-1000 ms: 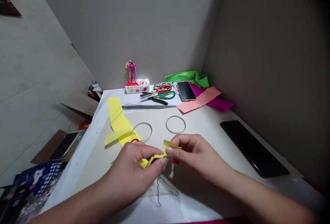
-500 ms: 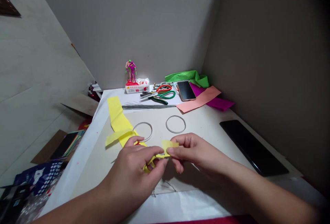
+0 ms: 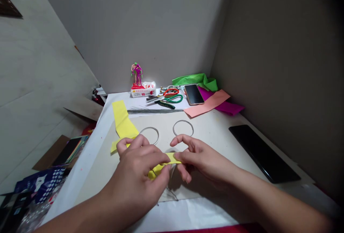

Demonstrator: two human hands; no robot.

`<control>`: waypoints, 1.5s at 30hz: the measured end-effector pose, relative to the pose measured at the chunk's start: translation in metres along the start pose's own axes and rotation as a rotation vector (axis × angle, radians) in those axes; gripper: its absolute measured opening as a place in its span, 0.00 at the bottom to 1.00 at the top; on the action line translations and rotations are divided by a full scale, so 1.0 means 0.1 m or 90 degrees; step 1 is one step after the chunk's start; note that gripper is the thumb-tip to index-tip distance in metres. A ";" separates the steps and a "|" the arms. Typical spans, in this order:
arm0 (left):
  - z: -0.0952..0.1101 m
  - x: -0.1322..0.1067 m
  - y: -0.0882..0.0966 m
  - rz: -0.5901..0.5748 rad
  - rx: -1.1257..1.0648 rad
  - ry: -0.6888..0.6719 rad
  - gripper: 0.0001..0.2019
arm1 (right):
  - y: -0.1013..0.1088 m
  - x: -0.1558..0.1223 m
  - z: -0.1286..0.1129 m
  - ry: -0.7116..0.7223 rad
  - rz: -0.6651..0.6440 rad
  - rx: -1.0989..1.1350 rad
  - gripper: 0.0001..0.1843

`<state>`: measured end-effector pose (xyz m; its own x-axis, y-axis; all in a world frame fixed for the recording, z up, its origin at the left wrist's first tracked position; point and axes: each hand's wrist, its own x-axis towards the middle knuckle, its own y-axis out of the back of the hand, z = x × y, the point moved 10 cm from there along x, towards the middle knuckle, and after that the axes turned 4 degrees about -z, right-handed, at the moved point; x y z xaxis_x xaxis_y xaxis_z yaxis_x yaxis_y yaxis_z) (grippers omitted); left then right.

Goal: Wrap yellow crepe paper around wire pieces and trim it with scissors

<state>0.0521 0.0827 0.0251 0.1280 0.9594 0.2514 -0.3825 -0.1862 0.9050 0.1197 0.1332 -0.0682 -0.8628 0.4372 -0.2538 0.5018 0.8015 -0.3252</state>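
Observation:
Between my two hands is a narrow yellow strip [image 3: 172, 158] that looks like crepe paper. My left hand [image 3: 141, 166] is closed round its left part, thumb and forefinger pinching near the middle. Thin dark wire ends [image 3: 172, 194] poke out below the left fingers; how they join the strip is hidden. My right hand [image 3: 197, 158] pinches the strip's right end between thumb and fingers. A longer yellow crepe paper piece [image 3: 123, 122] lies beyond my left hand. Two wire rings, one on the left [image 3: 158, 135] and one on the right [image 3: 183, 121], lie past my fingers.
At the back are scissors [image 3: 172, 99], a phone [image 3: 194, 94], a bundle of thin wires [image 3: 153, 111] and a small box [image 3: 143, 90] with a wire figure [image 3: 137, 73]. Green [image 3: 190, 79] and salmon paper [image 3: 206, 104] lie beside them. A black slab [image 3: 263, 154] rests at right.
The yellow paper's free flap, upright at my right fingers before, is now folded down into a narrow band. My right forefinger has lifted, and my left fingers have shifted over the strip.

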 end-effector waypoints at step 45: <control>-0.55 -0.04 -0.54 -0.202 -0.706 0.343 0.06 | -0.37 -0.72 -0.77 0.755 0.178 -0.747 0.14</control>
<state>0.0224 0.1007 -0.0436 0.0670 0.9422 -0.3283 -0.9937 0.0928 0.0635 0.1583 0.1032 0.0325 -0.6031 0.2146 0.7683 0.7933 0.2621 0.5495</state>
